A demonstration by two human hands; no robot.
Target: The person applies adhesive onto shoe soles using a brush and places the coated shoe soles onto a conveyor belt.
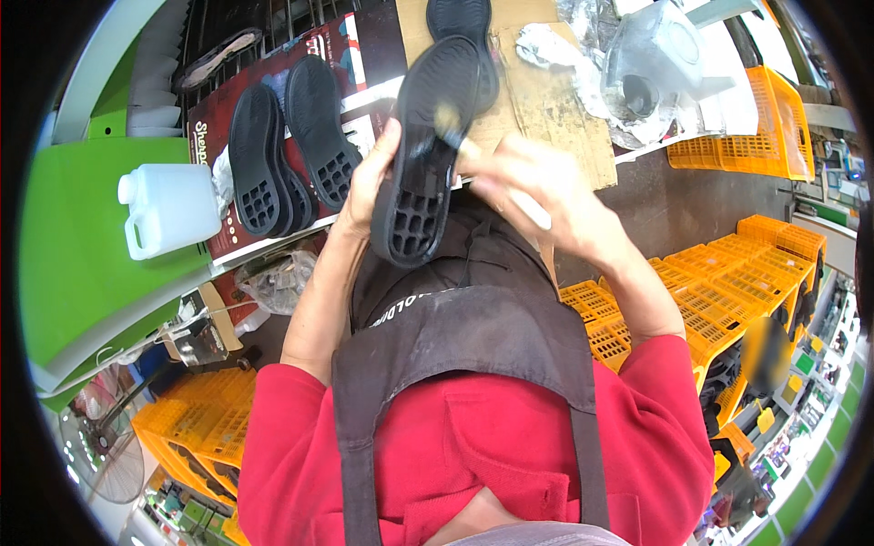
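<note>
My left hand (371, 187) grips a black shoe sole (442, 77) by its left edge, holding it tilted above the front of the bench. The sole's inner face is up, with a grid of hollows at the heel. My right hand (546, 187) is closed around a brush (531, 209) with a pale handle. Its yellowish bristles, blurred, lie over the middle of the sole, where the surface looks wet. Another black sole (455, 16) rests on the cardboard beyond. To the left lie a stack of soles (255, 159) and a single sole (319, 118).
A white plastic jug (173, 209) stands on the green surface at left. Cardboard (555, 114) covers the bench near a cloudy plastic container (655, 55) and crumpled wrap. Orange crates (719, 291) line the right; more crates (205, 414) and a fan (118, 464) are at lower left.
</note>
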